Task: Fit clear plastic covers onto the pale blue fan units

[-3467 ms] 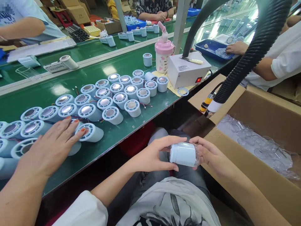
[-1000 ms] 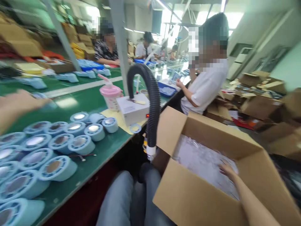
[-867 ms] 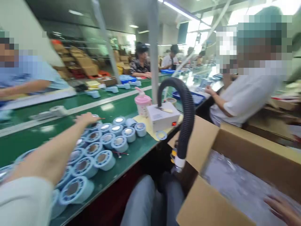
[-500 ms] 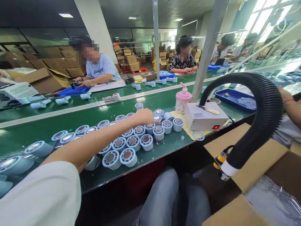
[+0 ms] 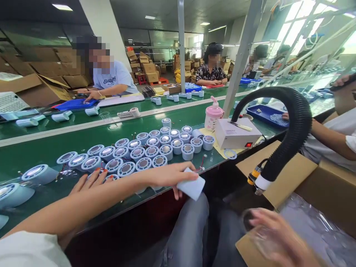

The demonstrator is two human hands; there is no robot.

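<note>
My left hand (image 5: 169, 176) is closed on a light blue round housing (image 5: 191, 184), held tilted above my knee near the table's front edge. My right hand (image 5: 278, 231), smeared by motion, is at the lower right over the cardboard box flap. It is closed around a clear plastic piece (image 5: 261, 241), whose exact shape is blurred. Left of my left hand stand rows of light blue round housings (image 5: 144, 164) with slotted rims and metallic discs in the middle. Another person's hand with orange nails (image 5: 93, 180) rests among the nearer housings, partly hidden by my forearm.
An open cardboard box (image 5: 328, 189) with clear plastic pieces stands at my right. Above it arches a black corrugated hose (image 5: 297, 122). A white box with a red switch (image 5: 236, 133), a pink bottle (image 5: 213, 115) and a blue tray (image 5: 261, 115) stand on the table (image 5: 183, 115).
My left hand has drawn back from the rows towards me, now with a housing in it. My right hand and the orange-nailed hand have come into view. The head view has shifted slightly.
</note>
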